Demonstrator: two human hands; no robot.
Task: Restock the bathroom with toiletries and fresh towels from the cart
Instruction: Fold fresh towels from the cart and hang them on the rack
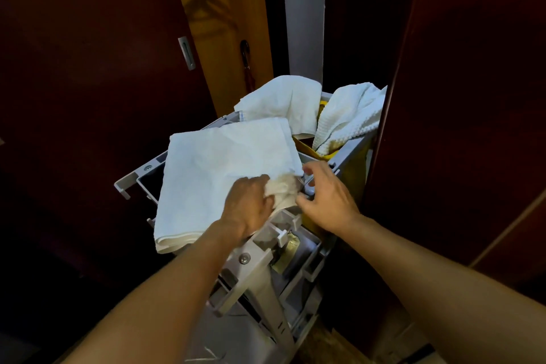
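A folded white towel (218, 168) lies across the top of the grey housekeeping cart (260, 263). My left hand (248, 204) grips a bunched corner of that towel at its near right side. My right hand (325, 198) hovers just right of the corner with fingers relaxed and spread, close to the towel and above the cart's frame; nothing is held in it. Two more white towels hang over the cart's far end: a smooth one (283, 100) and a waffle-textured one (351, 115).
A yellow bag (322, 154) hangs inside the cart's far end under the draped towels. Dark wooden panels stand to the left (88, 83) and right (461, 97). A lighter wooden door (224, 47) with a dark umbrella (245, 62) leaning on it is behind the cart.
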